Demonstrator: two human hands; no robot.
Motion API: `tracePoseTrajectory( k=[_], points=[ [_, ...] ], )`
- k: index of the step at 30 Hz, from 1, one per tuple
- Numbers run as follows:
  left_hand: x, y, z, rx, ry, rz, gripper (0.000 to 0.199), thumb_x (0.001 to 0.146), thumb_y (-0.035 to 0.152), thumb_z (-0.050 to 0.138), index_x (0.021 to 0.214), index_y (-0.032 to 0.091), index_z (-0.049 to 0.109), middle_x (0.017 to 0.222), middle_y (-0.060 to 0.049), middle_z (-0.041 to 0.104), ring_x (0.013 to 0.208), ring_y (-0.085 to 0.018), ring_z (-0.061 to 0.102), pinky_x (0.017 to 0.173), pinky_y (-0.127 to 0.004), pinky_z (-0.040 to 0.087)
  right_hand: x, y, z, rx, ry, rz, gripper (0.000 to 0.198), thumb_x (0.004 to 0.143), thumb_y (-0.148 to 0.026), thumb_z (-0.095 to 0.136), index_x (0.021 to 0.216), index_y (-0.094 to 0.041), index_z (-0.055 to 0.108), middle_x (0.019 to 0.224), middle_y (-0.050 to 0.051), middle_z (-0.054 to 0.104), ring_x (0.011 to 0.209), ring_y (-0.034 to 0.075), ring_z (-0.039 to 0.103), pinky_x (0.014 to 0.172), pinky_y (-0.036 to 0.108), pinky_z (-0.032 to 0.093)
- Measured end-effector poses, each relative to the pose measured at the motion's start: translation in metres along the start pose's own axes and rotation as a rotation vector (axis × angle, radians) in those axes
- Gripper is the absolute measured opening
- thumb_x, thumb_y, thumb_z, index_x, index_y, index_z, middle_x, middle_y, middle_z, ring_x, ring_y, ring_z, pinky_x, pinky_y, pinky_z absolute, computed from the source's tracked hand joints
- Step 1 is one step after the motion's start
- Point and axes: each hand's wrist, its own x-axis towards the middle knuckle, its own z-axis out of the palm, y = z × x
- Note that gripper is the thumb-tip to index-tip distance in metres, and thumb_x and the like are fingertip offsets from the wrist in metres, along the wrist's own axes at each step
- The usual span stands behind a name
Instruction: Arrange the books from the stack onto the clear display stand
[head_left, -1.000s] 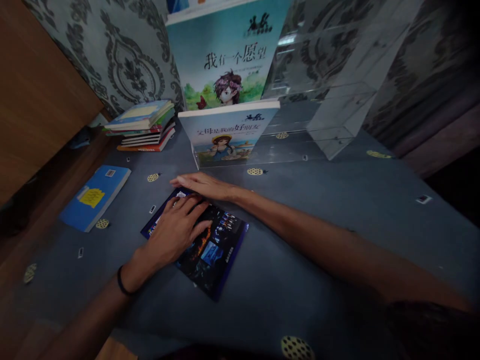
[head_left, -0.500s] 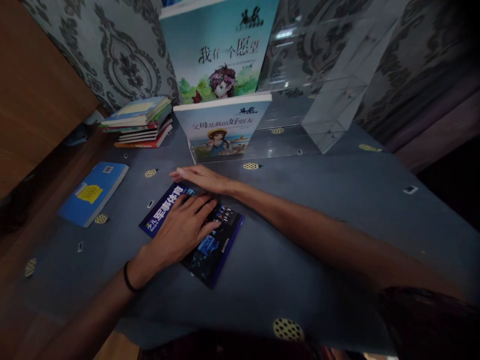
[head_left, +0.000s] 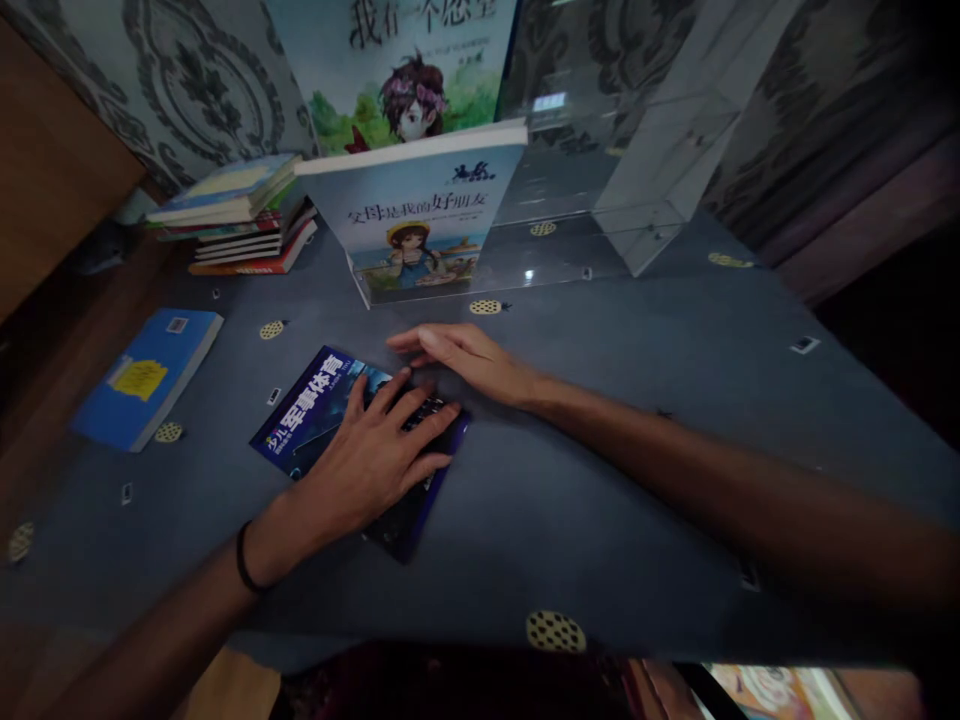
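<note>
A dark blue book [head_left: 304, 405] with white Chinese lettering lies slanted on the cloth-covered table. Over its middle, my left hand [head_left: 371, 450] rests flat with spread fingers, hiding part of the cover. My right hand [head_left: 472, 360] is just beyond the book's far right edge, turned on its side, with fingers stretched out and nothing visible in them. Behind the hands, a light blue picture book [head_left: 420, 225] stands in a clear acrylic rack [head_left: 637, 220].
Another picture book [head_left: 405, 80] stands higher in the rack. At the back left is a stack of books [head_left: 247, 220]. A blue book with a yellow patch [head_left: 150, 380] lies at the left. The tablecloth [head_left: 637, 370] has a pineapple print.
My right hand has moved right along the book's far edge. My left hand has slid toward the book's right side, uncovering more of the title. The camera view has shifted too.
</note>
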Motion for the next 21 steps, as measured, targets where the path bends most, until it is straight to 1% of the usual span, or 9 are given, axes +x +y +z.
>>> tracePoseTrajectory(
  k=[4, 9, 12, 14, 18, 21],
  points=[
    [0.005, 0.007, -0.004, -0.036, -0.021, -0.009, 0.043, 0.105, 0.046, 0.044, 0.142, 0.027, 0.057, 0.147, -0.013, 0.056, 0.146, -0.039, 0.040, 0.114, -0.070, 0.035, 0.001, 0.002, 0.002, 0.033, 0.020, 0.006, 0.059, 0.099, -0.066, 0.047, 0.122, -0.019, 0.074, 0.129, 0.010, 0.072, 0.119, 0.027, 0.066, 0.103, 0.044, 0.053],
    [0.007, 0.012, -0.005, -0.025, -0.037, 0.029, 0.045, 0.107, 0.044, 0.040, 0.147, 0.028, 0.052, 0.149, -0.013, 0.055, 0.145, -0.037, 0.043, 0.116, -0.071, 0.031, 0.001, 0.000, 0.003, 0.018, 0.022, 0.007, 0.058, 0.100, -0.065, 0.046, 0.120, -0.020, 0.075, 0.127, 0.010, 0.073, 0.115, 0.025, 0.067, 0.100, 0.041, 0.055],
    [0.004, 0.012, -0.002, -0.019, -0.042, 0.031, 0.046, 0.108, 0.044, 0.038, 0.149, 0.028, 0.049, 0.150, -0.013, 0.054, 0.147, -0.035, 0.041, 0.117, -0.070, 0.030, 0.000, 0.001, 0.004, -0.001, 0.022, -0.004, 0.057, 0.100, -0.064, 0.045, 0.118, -0.020, 0.076, 0.124, 0.009, 0.074, 0.114, 0.024, 0.068, 0.100, 0.040, 0.055],
    [0.000, 0.010, -0.001, -0.036, -0.056, 0.046, 0.047, 0.108, 0.044, 0.036, 0.152, 0.028, 0.046, 0.155, -0.011, 0.051, 0.150, -0.034, 0.037, 0.119, -0.069, 0.027, -0.001, 0.001, 0.005, -0.023, 0.028, -0.007, 0.056, 0.101, -0.063, 0.044, 0.118, -0.020, 0.076, 0.123, 0.008, 0.074, 0.114, 0.024, 0.068, 0.100, 0.039, 0.054],
    [-0.009, 0.005, -0.002, -0.098, -0.098, 0.103, 0.050, 0.108, 0.046, 0.037, 0.155, 0.029, 0.040, 0.164, -0.008, 0.038, 0.155, -0.030, 0.028, 0.124, -0.064, 0.019, -0.003, 0.000, 0.007, -0.094, 0.019, -0.013, 0.053, 0.102, -0.062, 0.044, 0.116, -0.022, 0.077, 0.120, 0.005, 0.074, 0.112, 0.023, 0.068, 0.101, 0.039, 0.052],
    [-0.012, 0.003, -0.004, -0.123, -0.116, 0.096, 0.052, 0.107, 0.048, 0.041, 0.155, 0.030, 0.040, 0.166, -0.007, 0.034, 0.156, -0.030, 0.026, 0.125, -0.064, 0.016, -0.004, -0.001, 0.008, -0.162, -0.005, -0.042, 0.054, 0.102, -0.062, 0.044, 0.115, -0.021, 0.077, 0.115, 0.005, 0.075, 0.110, 0.023, 0.068, 0.101, 0.038, 0.050]
  ],
)
